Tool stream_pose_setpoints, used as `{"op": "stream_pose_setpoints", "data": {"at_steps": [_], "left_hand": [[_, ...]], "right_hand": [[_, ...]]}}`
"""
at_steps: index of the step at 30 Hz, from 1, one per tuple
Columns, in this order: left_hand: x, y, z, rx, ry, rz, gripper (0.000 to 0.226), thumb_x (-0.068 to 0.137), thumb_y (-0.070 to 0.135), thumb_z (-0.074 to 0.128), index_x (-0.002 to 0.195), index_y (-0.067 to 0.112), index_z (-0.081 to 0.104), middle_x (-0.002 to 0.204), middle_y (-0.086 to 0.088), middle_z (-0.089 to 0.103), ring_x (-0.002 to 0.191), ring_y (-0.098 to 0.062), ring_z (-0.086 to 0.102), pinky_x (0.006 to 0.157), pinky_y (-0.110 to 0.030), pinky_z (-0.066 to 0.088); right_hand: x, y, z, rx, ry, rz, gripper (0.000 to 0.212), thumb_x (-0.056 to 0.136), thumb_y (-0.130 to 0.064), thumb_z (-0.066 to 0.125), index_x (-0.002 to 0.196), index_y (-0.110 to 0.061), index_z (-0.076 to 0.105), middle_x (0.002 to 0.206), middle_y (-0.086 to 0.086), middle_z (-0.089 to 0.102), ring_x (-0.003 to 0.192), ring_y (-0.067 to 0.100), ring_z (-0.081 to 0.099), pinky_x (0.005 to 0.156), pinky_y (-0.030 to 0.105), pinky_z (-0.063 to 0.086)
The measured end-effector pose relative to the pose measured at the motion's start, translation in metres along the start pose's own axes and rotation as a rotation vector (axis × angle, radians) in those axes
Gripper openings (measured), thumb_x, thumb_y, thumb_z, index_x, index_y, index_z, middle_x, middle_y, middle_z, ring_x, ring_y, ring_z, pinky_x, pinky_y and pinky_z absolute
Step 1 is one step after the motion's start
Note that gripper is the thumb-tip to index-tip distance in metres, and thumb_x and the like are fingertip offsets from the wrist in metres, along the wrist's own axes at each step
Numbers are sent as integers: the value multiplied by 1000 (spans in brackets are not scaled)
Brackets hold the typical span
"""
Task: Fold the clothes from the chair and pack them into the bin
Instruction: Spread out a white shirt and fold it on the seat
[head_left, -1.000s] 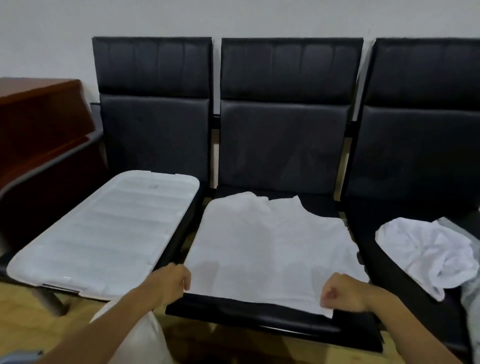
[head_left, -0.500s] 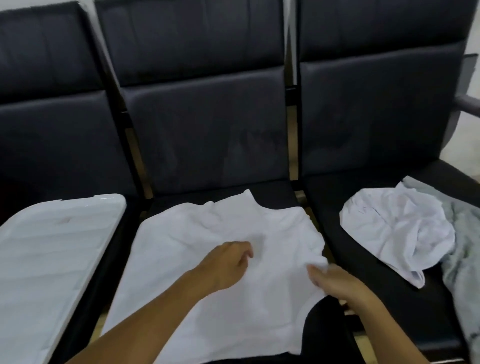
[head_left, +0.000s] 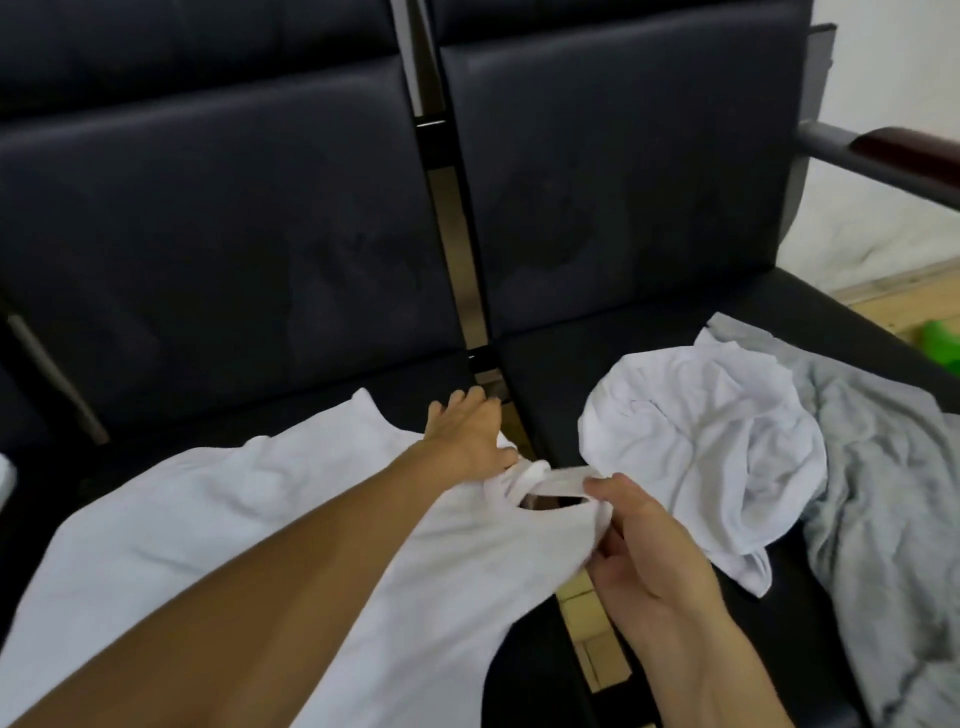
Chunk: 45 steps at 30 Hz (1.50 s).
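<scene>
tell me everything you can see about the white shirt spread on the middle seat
The white shirt is thin, soft, cotton-like fabric, lying mostly flat with light wrinkles on the black seat. Its near right corner hangs over the seat edge. A strap-like loop at its right side is lifted and pinched by the right hand; the left hand rests on the fabric beside that opening, and the forearm crosses over the shirt.

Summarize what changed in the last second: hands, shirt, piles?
Both hands left the shirt's near hem. Left hand went to its far right corner; right hand now pinches the sleeve there. White pile and grey garment unmoved.
</scene>
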<state>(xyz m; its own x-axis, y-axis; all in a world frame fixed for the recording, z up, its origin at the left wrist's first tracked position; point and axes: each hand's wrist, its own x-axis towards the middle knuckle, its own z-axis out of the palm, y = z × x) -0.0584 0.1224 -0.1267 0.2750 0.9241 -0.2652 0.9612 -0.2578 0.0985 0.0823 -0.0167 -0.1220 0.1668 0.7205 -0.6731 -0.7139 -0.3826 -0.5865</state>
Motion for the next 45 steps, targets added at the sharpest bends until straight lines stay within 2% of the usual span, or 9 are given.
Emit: {"op": "stream_pose_setpoints", "data": {"at_steps": [6, 11, 15, 19, 27, 32, 35, 41, 45], "left_hand": [[13, 14, -7, -223, 11, -103, 14, 100, 27, 49, 101, 15, 56, 112, -9, 59, 107, -29, 57, 98, -41, 42], [6, 4, -38, -736, 67, -185, 23, 103, 28, 48, 110, 11, 62, 99, -4, 59, 83, -15, 55, 68, -26, 44], [-3, -6, -65, -1241, 8, -203, 18, 92, 14, 67, 110, 14, 64, 113, -8, 65, 104, -24, 64, 93, -37, 54], [-10, -3, -85, -1570, -151, -125, 38, 87, 1, 69, 122, 15, 61, 117, -11, 70, 104, -24, 70, 84, -35, 60], [-1, 44, -81, -1562, -206, -25, 40, 90, -6, 62, 124, 15, 63, 105, -12, 71, 92, -19, 71, 79, -30, 59], [18, 74, -53, -1213, -221, -49, 40, 89, 0, 66, 127, 13, 61, 93, -9, 62, 73, -14, 54, 72, -26, 48], [32, 87, -40, -1154, -170, -78, 37, 88, -4, 65, 122, 11, 63, 100, -10, 63, 75, -14, 58, 66, -22, 49], [61, 88, -45, -812, 8, 181, 31, 86, 0, 67, 114, 15, 68, 101, -2, 60, 88, -12, 61, 72, -16, 49], [68, 77, -44, -250, -134, 401, 37, 90, 11, 66, 125, 21, 60, 106, 6, 42, 83, -7, 50, 74, -18, 43]], "right_hand": [[-19, -24, -15, -340, -180, 50, 23, 82, -10, 73, 101, 1, 71, 99, 21, 74, 83, 28, 68, 68, 36, 53], [-28, -27, -13, -538, -45, -86, 26, 90, -3, 62, 110, -20, 66, 96, 4, 74, 76, 17, 71, 54, 26, 53], [-31, -28, -13, -862, 154, -403, 33, 90, -4, 53, 118, -20, 58, 91, -6, 62, 74, 11, 61, 53, 23, 42], [-37, -38, -20, -1154, 363, -602, 29, 90, -10, 51, 117, -21, 56, 82, -8, 57, 69, 13, 56, 58, 30, 40], [-38, -58, -40, -1398, 353, -425, 31, 89, -5, 34, 108, -25, 49, 89, 9, 59, 79, 31, 57, 72, 41, 51], [-38, -66, -48, -1308, 236, -390, 44, 83, 6, 31, 92, -32, 50, 84, 14, 62, 72, 42, 65, 68, 54, 58], [-31, -65, -56, -1325, 219, -384, 37, 88, 4, 37, 83, -27, 58, 91, 9, 63, 74, 36, 63, 69, 47, 57], [-19, -63, -67, -1336, 128, -345, 24, 100, -32, 46, 120, -26, 57, 100, -9, 57, 87, 12, 54, 65, 23, 40], [-6, -55, -77, -1410, 85, -335, 52, 85, -40, 72, 131, -24, 53, 115, -4, 56, 102, 15, 57, 82, 27, 47]]}}
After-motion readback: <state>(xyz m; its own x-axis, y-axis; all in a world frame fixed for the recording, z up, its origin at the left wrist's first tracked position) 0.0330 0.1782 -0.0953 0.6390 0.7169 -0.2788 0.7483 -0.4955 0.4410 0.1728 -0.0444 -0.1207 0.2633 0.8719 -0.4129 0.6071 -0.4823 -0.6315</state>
